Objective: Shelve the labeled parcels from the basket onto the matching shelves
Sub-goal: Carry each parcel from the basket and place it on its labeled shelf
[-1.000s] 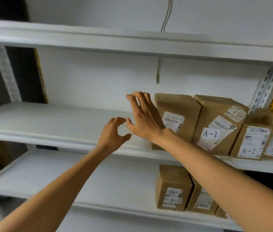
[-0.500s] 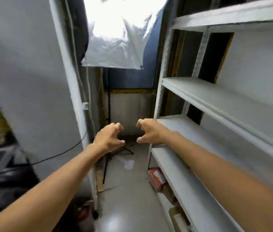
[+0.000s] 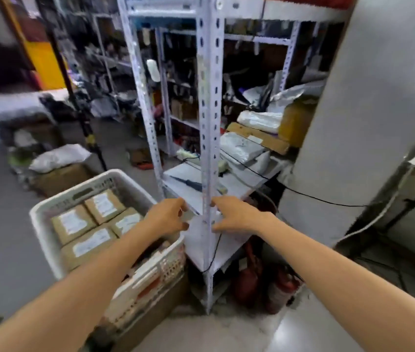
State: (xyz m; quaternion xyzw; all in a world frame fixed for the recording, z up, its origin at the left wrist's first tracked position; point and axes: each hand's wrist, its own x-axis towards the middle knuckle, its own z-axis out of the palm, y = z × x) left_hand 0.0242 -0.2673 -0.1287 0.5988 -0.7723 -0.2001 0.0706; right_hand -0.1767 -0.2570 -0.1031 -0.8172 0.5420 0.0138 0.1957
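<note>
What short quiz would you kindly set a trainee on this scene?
1. True or false: the left grip holds a parcel.
2. On which side of the rack post does the basket stand? A: the person's left. B: the person's right. C: behind it.
3. Fill in: the labels on the top parcels face ____.
Key: 1 false; 2 A; 3 up.

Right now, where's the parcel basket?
Head view, lower left: the white basket sits just left of the rack post, parcels inside, left hand over its right rim.
</note>
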